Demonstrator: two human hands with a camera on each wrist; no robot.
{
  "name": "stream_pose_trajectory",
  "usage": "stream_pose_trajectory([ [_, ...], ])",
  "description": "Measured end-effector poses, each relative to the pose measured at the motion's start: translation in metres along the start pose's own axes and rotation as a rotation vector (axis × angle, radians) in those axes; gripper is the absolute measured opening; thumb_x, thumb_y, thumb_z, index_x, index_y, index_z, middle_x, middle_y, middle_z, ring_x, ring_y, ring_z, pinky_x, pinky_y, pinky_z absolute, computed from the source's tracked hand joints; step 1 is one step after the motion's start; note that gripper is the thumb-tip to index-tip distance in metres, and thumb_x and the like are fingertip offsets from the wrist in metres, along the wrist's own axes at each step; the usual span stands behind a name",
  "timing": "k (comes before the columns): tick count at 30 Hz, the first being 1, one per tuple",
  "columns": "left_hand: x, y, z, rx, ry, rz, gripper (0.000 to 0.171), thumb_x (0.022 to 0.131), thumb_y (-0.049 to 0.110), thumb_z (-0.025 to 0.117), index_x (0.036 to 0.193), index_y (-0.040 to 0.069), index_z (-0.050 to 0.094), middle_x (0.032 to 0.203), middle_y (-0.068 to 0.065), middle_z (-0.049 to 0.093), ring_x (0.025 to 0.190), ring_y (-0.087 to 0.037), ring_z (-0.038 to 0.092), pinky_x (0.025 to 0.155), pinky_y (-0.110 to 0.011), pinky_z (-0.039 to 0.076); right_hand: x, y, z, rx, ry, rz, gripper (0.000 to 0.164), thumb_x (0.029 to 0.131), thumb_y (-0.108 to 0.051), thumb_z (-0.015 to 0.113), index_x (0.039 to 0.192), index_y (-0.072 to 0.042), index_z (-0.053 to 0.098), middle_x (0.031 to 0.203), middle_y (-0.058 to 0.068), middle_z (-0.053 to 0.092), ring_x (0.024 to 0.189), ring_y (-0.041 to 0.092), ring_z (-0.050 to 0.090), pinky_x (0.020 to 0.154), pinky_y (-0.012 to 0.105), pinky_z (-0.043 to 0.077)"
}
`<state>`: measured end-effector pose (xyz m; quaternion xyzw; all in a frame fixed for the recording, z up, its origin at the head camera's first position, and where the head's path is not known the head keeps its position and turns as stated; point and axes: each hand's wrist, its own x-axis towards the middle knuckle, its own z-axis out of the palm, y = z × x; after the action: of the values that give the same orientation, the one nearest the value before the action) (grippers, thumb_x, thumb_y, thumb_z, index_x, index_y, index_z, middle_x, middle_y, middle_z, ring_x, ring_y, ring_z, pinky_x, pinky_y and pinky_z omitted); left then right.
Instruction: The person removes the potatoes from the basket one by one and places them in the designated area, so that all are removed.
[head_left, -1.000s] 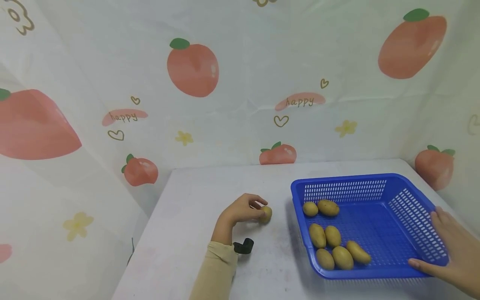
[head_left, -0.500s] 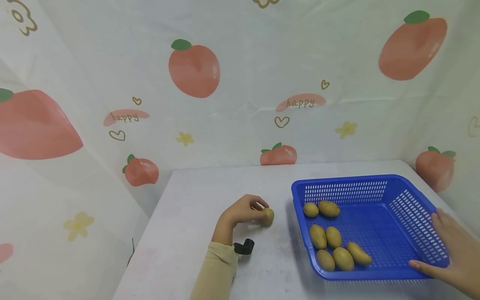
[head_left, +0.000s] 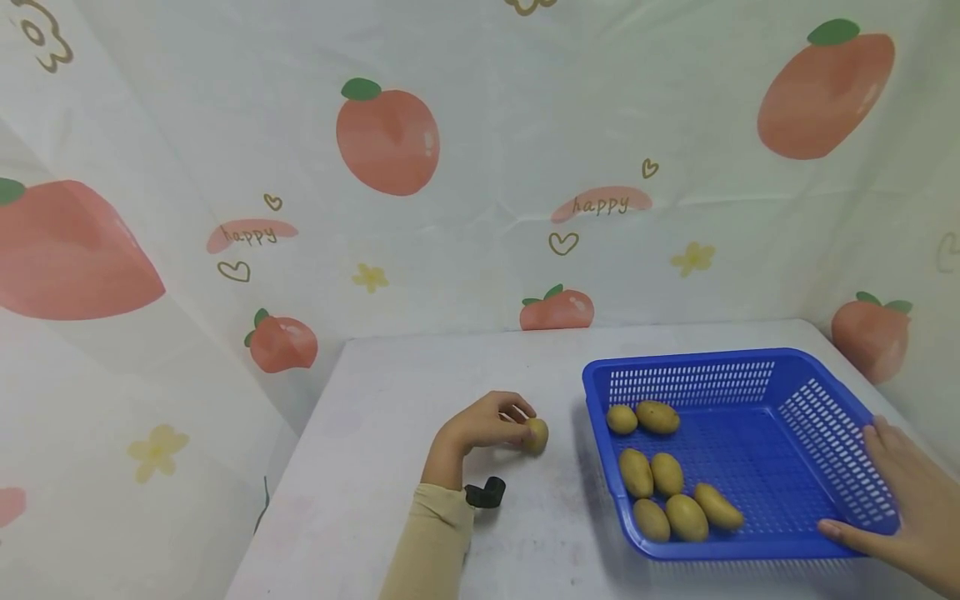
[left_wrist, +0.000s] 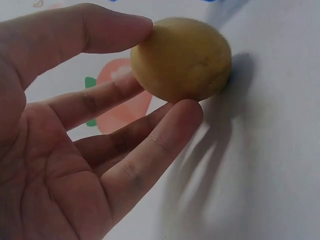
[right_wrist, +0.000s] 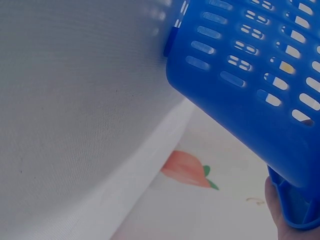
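My left hand (head_left: 489, 419) pinches a small round potato (head_left: 537, 435) between thumb and fingers, left of the basket. The left wrist view shows the thumb on one side of this yellow-brown potato (left_wrist: 182, 59) and fingertips on the other; whether it touches the table cannot be told. At the near right corner of a blue plastic basket (head_left: 738, 547), my right hand (head_left: 911, 500) grips the rim, thumb across the front edge and fingers along the right side. In the right wrist view, part of that hand shows beside the rim of the slotted basket (right_wrist: 220, 97).
Several potatoes (head_left: 686, 517) lie along the left side of the basket floor. A small black fitting (head_left: 487, 492) sits at the left wrist. The white table (head_left: 405, 375) is backed by a fruit-printed cloth (head_left: 465, 250).
My left hand and the potato have shifted very slightly right and toward the front. The right hand and the basket hold their places.
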<state>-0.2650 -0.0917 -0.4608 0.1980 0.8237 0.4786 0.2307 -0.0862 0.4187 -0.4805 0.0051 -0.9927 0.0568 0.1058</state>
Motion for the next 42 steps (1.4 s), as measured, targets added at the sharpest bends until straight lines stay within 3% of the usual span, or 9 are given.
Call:
stream_pose_trajectory([
  [3,-0.0032,0.0011,-0.0022,0.000,-0.005,-0.006,0.035,0.086,0.022,0.079,0.118,0.009,0.073,0.116,-0.010,0.073,0.093,-0.017,0.076,0.088,-0.033,0.060,-0.0001,0.0000,0.0001,-0.005,0.006,0.000,0.151,0.067,-0.059,0.085,0.161,0.014,-0.007,0.169,0.036,-0.015,0.157,0.053,-0.019,0.115,0.074,-0.007],
  [10,-0.0072,0.0004,-0.0059,0.106,-0.002,0.002,0.043,0.086,0.032,0.081,0.123,0.011,0.073,0.121,-0.003,0.073,0.112,-0.017,0.068,0.095,-0.041,0.054,0.0003,0.0000,-0.0007,-0.007,0.009,0.000,0.151,0.066,-0.059,0.086,0.162,0.013,-0.007,0.170,0.036,-0.014,0.157,0.053,-0.018,0.112,0.080,0.001],
  [18,-0.0063,-0.0013,-0.0068,0.120,0.025,-0.010,0.044,0.086,0.036,0.080,0.123,0.013,0.073,0.119,-0.003,0.073,0.106,-0.018,0.069,0.092,-0.042,0.054,-0.0003,0.0012,0.0008,-0.010,0.008,0.004,0.152,0.066,-0.059,0.086,0.162,0.014,-0.007,0.170,0.036,-0.014,0.157,0.054,-0.017,0.112,0.080,0.003],
  [22,-0.0059,-0.0011,-0.0068,0.134,0.041,-0.015,0.043,0.087,0.037,0.079,0.122,0.014,0.073,0.119,-0.003,0.074,0.107,-0.018,0.069,0.092,-0.042,0.054,-0.0001,0.0024,0.0022,-0.003,0.006,0.008,0.152,0.068,-0.060,0.086,0.161,0.014,-0.008,0.169,0.037,-0.015,0.157,0.054,-0.019,0.114,0.078,-0.002],
  [29,-0.0065,-0.0012,-0.0057,0.144,0.066,-0.029,0.043,0.087,0.038,0.079,0.121,0.014,0.073,0.119,-0.002,0.073,0.109,-0.019,0.068,0.093,-0.043,0.054,0.0006,0.0029,0.0023,0.031,0.008,0.002,0.148,0.072,-0.060,0.085,0.161,0.015,-0.007,0.168,0.038,-0.014,0.157,0.055,-0.018,0.116,0.063,-0.018],
  [42,-0.0076,0.0051,-0.0047,0.172,0.104,-0.054,0.044,0.088,0.038,0.081,0.122,0.013,0.071,0.121,-0.003,0.072,0.115,-0.022,0.067,0.095,-0.047,0.055,0.0013,0.0062,0.0041,0.043,0.001,-0.012,0.147,0.076,-0.063,0.083,0.160,0.016,-0.007,0.166,0.041,-0.015,0.156,0.054,-0.022,0.116,0.055,-0.025],
])
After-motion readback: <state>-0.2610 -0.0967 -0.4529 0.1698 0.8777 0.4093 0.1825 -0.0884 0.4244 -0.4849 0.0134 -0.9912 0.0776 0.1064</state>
